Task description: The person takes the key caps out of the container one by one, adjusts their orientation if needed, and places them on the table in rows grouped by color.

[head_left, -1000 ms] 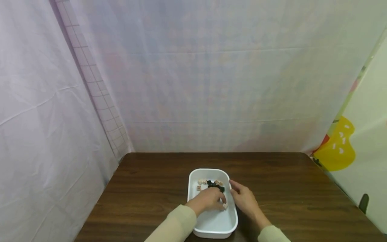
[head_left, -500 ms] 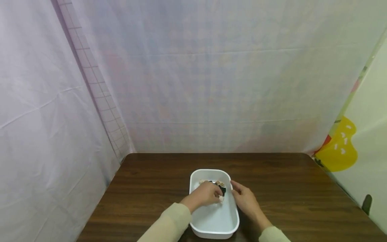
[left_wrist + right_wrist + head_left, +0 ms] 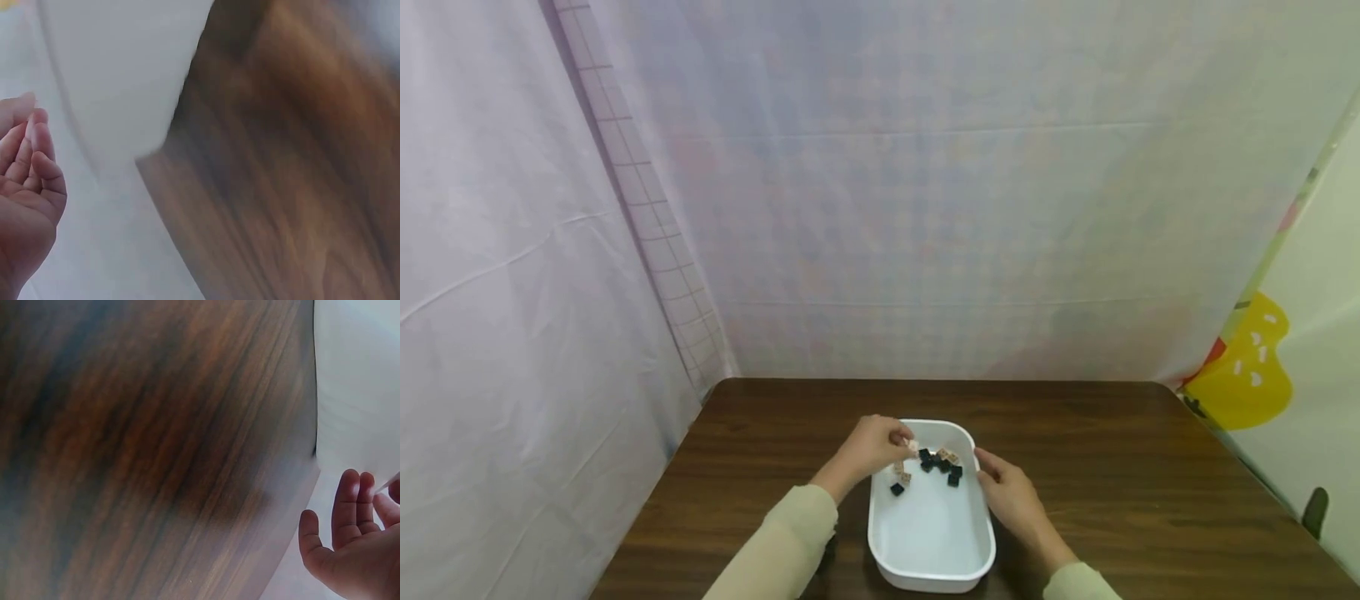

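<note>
A white rectangular tray [image 3: 934, 533] stands on the table and holds several small pale and black pieces. My left hand [image 3: 867, 450] is above the tray's far left corner, pinching a small white block [image 3: 913, 447] between thumb and fingertips. The block's exact kind is too small to tell. In the left wrist view, the left hand [image 3: 28, 194] shows thumb and fingertips together and the other fingers loosely bent. My right hand [image 3: 1013, 498] rests against the tray's right side with its fingertips at the rim. The right wrist view shows the right hand [image 3: 353, 544] with relaxed fingers.
Black blocks [image 3: 943, 465] cluster towards the tray's far right, beside pale brown-marked blocks [image 3: 948, 456]. A lone black block [image 3: 897, 489] lies by the left wall. The brown wooden table [image 3: 775, 433] ends at a pale curtain [image 3: 925, 250] behind.
My left hand has moved from the middle of the tray to its far left, carrying the white block. More blocks in the tray are uncovered. The right hand has stayed at the rim.
</note>
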Tool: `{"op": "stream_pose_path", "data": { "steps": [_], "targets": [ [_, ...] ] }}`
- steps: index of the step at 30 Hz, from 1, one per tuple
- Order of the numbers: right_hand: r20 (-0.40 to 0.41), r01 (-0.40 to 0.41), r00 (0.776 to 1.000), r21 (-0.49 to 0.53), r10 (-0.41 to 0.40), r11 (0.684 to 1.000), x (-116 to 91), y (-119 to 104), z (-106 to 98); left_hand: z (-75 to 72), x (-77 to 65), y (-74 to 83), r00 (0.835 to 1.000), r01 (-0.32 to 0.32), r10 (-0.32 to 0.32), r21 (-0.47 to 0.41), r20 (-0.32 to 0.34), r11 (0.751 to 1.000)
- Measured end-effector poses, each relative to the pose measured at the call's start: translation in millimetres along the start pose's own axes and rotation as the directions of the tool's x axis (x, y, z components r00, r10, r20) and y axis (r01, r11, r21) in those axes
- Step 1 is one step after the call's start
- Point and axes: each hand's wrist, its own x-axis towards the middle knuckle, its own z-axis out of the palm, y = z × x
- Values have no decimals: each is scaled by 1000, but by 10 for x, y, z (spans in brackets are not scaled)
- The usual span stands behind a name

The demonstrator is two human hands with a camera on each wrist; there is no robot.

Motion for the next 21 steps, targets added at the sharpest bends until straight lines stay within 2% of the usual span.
{"op": "stream_pose_path", "data": {
  "steps": [5, 10, 15, 21],
  "targets": [
    [5, -23, 1000, -8, 23, 1000, 15, 6, 6, -310, -60, -231, 995, 48, -49, -7, -93, 999],
    [10, -60, 998, -20, 60, 998, 23, -3, 8, -494, -179, -528, 983, 109, -106, 7, -148, 994],
    [12, -52, 999, -21, 52, 998, 15, -15, 1, -546, -321, -771, 973, 174, -170, 14, -156, 985],
    [5, -32, 999, -16, 32, 999, 4, -2, -6, -497, -435, -957, 975, 186, -180, 38, -129, 982]
  ]
}}
